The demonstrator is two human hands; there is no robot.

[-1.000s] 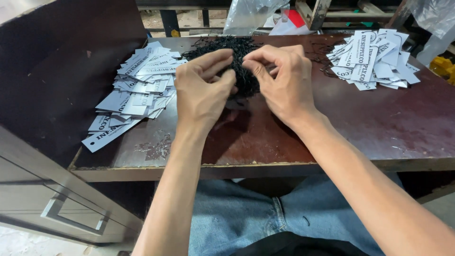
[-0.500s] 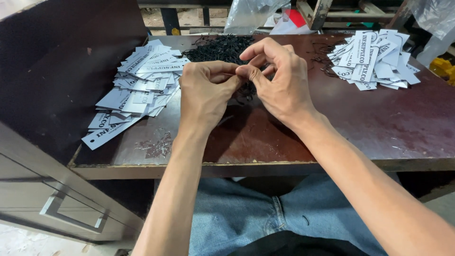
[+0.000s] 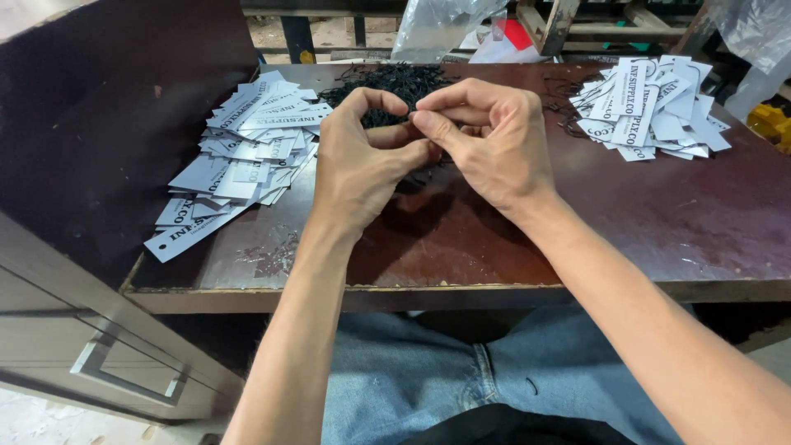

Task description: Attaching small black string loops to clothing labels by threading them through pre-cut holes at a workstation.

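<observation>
A: Where's the string?
B: Pinched between both hands, mid-tabletop. Left hand [image 3: 362, 161] and right hand [image 3: 486, 140] meet fingertip to fingertip, closed on a thin black string [image 3: 424, 169]; its axis can't be told.
A: Surroundings?
B: Black string pile [image 3: 387, 82] just behind, toward far edge. White tags [image 3: 247, 140] left, second tag pile [image 3: 651, 107] right. Nothing blocks.

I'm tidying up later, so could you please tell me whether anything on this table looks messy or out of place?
The left tag pile has slid apart, and one long tag juts over the table's left edge. Worn, flaked patches mar the varnish near the front. Both hands pinch something black between their fingers.
</observation>
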